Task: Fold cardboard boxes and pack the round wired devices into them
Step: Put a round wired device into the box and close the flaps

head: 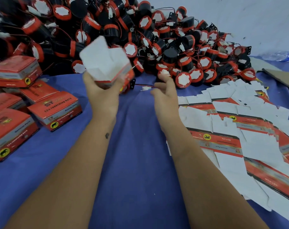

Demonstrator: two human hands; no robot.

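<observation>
Our left hand (101,90) is clamped round the base of a half-folded red-and-white cardboard box (105,63), held above the blue-covered worktop (137,146); it's light, crushable card, so we'd hold the corners. Right hand (165,91) hangs open and empty beside the heap of round red-and-black wired devices (157,38), which look hard and tangle-prone, so best grabbed by the body.

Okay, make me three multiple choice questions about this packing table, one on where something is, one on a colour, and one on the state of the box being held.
1. Where do the flat unfolded red and white cardboard box blanks lie?
A. On the person's right
B. On the person's left
C. On top of the device pile

2. What colour is the cloth covering the table?
A. Green
B. Blue
C. Yellow

3. What state is the red and white cardboard box in the left hand in?
A. Flat
B. Closed and stacked
C. Folded up, white flaps still open

Answers: 1 A, the blanks spread beside the right hand. 2 B, blue shows between the arms. 3 C, its white flaps stand up above the left hand's fingers.
</observation>
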